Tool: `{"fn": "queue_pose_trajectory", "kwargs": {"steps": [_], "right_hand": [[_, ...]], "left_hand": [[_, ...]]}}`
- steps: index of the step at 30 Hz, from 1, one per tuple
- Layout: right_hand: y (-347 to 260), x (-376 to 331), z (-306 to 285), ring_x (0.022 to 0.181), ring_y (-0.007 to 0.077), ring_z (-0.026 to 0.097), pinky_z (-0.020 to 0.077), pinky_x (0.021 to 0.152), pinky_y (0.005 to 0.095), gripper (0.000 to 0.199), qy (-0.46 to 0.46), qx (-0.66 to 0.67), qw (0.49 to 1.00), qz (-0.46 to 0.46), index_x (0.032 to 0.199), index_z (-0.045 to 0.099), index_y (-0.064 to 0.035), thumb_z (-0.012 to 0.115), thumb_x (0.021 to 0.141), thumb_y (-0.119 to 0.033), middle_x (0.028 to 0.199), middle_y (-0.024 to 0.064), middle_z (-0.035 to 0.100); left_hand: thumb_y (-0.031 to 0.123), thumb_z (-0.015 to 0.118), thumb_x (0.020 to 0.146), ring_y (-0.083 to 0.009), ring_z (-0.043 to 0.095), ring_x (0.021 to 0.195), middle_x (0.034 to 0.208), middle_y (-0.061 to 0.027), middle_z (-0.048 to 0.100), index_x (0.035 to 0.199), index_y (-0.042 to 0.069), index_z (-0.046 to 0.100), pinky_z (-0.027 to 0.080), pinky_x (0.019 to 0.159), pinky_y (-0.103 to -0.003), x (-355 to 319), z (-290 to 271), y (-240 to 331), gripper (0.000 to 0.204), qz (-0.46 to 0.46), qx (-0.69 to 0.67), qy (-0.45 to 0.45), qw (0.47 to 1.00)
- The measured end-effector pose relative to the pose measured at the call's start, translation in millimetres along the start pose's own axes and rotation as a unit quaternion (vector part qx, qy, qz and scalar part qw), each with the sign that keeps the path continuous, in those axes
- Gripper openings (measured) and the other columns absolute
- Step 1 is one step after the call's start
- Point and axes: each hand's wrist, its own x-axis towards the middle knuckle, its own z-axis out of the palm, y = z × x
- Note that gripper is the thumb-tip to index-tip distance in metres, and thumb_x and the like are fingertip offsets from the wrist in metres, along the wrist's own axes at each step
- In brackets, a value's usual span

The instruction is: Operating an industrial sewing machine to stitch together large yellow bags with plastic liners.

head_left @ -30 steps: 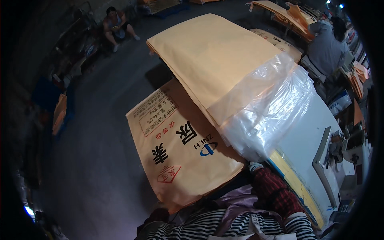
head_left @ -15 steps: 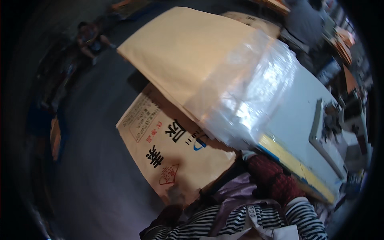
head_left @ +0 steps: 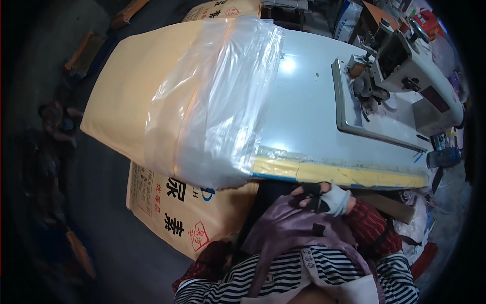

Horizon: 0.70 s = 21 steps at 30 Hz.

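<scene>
Flat printed tan paper sacks (head_left: 190,215), stacked just beside white tabletop (head_left: 309,101) | left hand (head_left: 230,248) mostly hidden, grip can't be told | black-and-white-gloved right hand (head_left: 321,198): fingers apart, nothing held | readying step, probably; edge grip's called for, tbh

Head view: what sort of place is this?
Probably a sack-sewing workshop: a white sewing machine stands on a pale worktable, plain tan sacks with clear plastic at one end lie across from it, and printed sacks lie lower down.
</scene>
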Motion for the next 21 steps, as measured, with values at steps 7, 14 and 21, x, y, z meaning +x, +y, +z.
{"fn": "queue_pose_trajectory", "kwargs": {"steps": [7, 14, 21], "right_hand": [[-12, 19, -96, 0.064, 0.0047, 0.049, 0.0418, 0.06, 0.02, 0.026, 0.224, 0.117, 0.963, 0.091, 0.11, 0.056, -0.001, 0.056, 0.088, -0.013, 0.068, -0.002, 0.052], [10, 29, -100, 0.083, 0.0132, 0.06, 0.0492, 0.07, 0.0258, 0.022, 0.164, 0.162, 0.97, 0.07, 0.109, 0.056, -0.0007, 0.053, 0.09, -0.01, 0.088, 0.0069, 0.062], [9, 29, -85, 0.059, 0.014, 0.056, 0.046, 0.057, 0.0291, 0.019, 0.271, -0.038, 0.962, 0.018, 0.101, 0.059, -0.0021, 0.056, 0.086, -0.012, 0.068, 0.0055, 0.059]], "left_hand": [[0.024, 0.062, 0.075, -0.0282, 0.063, 0.087, 0.088, -0.017, 0.065, 0.086, 0.009, 0.068, 0.048, 0.074, -0.038, 11, -3, 23, 0.02, -0.03, -0.064, 0.049, 0.996], [0.023, 0.059, 0.076, -0.0284, 0.063, 0.083, 0.084, -0.0173, 0.065, 0.082, 0.006, 0.066, 0.048, 0.071, -0.037, -17, -11, 39, 0.019, -0.076, -0.095, 0.056, 0.991], [0.022, 0.057, 0.078, -0.0285, 0.063, 0.078, 0.079, -0.0177, 0.065, 0.078, 0.004, 0.065, 0.047, 0.068, -0.036, 7, -8, 37, 0.02, -0.01, -0.107, 0.078, 0.991]]}}
